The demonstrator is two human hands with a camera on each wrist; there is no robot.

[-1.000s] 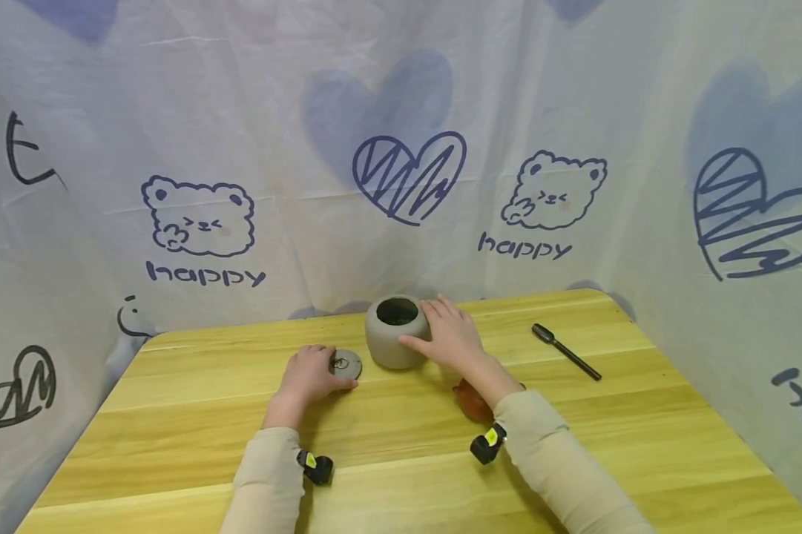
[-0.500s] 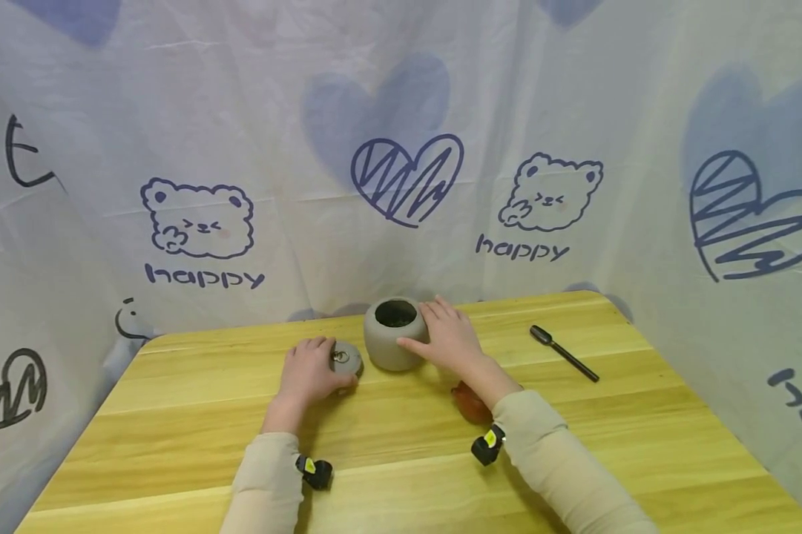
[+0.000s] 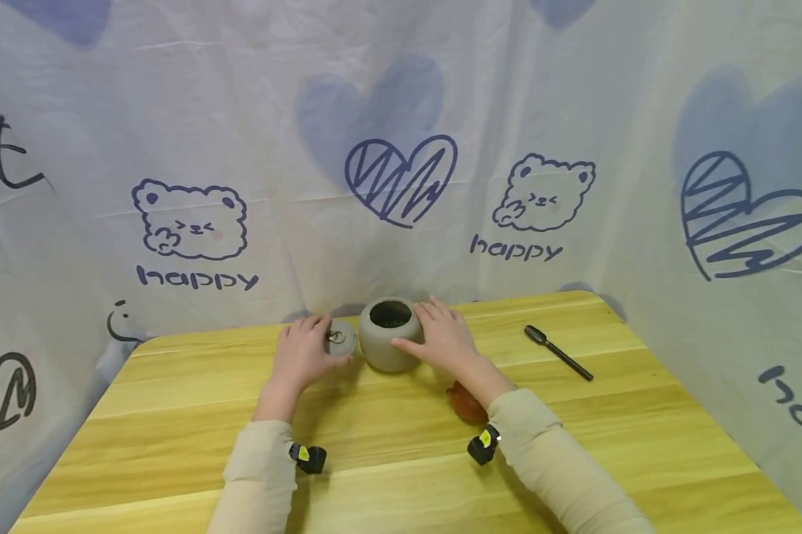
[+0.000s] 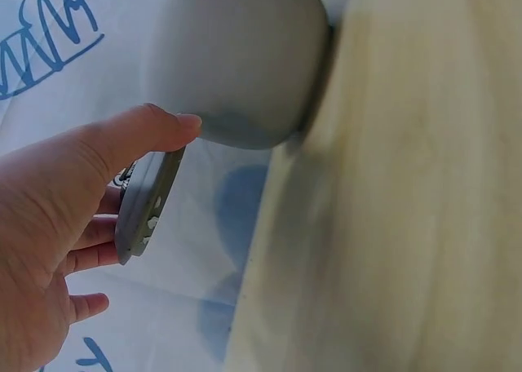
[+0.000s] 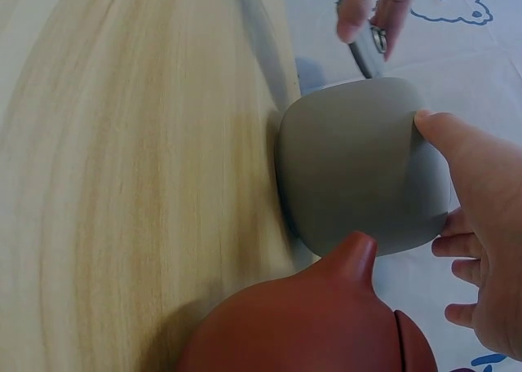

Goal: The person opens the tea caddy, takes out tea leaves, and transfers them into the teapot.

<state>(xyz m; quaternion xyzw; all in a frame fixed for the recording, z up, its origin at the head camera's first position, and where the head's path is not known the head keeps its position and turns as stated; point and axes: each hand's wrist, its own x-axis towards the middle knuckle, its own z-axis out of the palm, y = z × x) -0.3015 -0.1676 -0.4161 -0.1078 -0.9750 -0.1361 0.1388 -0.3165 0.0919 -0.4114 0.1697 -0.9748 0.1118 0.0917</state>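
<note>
My left hand (image 3: 302, 352) pinches a round grey lid (image 3: 342, 340) with a small metal ring on top, thumb on one edge and fingers on the other. In the left wrist view the lid (image 4: 151, 201) is off the table, close beside the jar (image 4: 236, 62). The rounded grey jar (image 3: 387, 350) stands upright, its mouth uncovered and its inside dark with some greenish matter. With thumb and fingers spread round its right side, my right hand (image 3: 446, 340) holds the jar. A reddish-brown teapot (image 5: 302, 327), its spout towards the jar, sits under my right forearm, partly hidden in the head view.
A black scoop (image 3: 559, 354) with a long handle lies on the wooden table (image 3: 387, 452), right of the jar. Behind the table hangs a white cloth (image 3: 294, 245) printed with hearts and bears.
My left hand has lifted the lid from the table and brought it up beside the jar's rim. The right hand stays on the jar. The head view has shifted slightly.
</note>
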